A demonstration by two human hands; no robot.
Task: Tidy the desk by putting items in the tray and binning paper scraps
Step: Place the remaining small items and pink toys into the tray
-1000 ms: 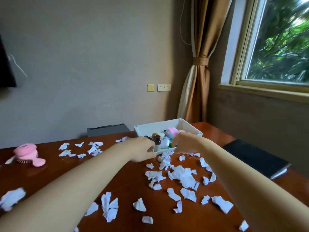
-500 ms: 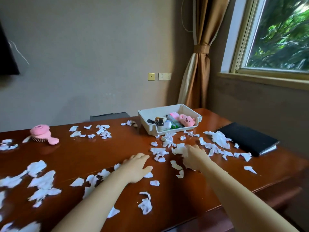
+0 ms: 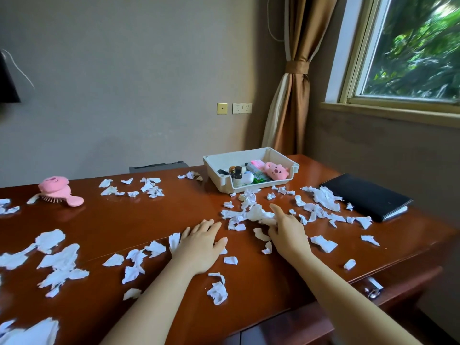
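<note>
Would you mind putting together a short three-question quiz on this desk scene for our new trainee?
1. True or false: the pink hairbrush already lies in the white tray.
2. Which hand is gathering a clump of paper scraps? A) left hand B) right hand
3. Fill in: the black notebook lies on the desk to the ____ of the tray.

Key: 1 false, it lies on the desk far to the tray's left; 2 B, the left hand lies flat on the desk; 3 right.
</note>
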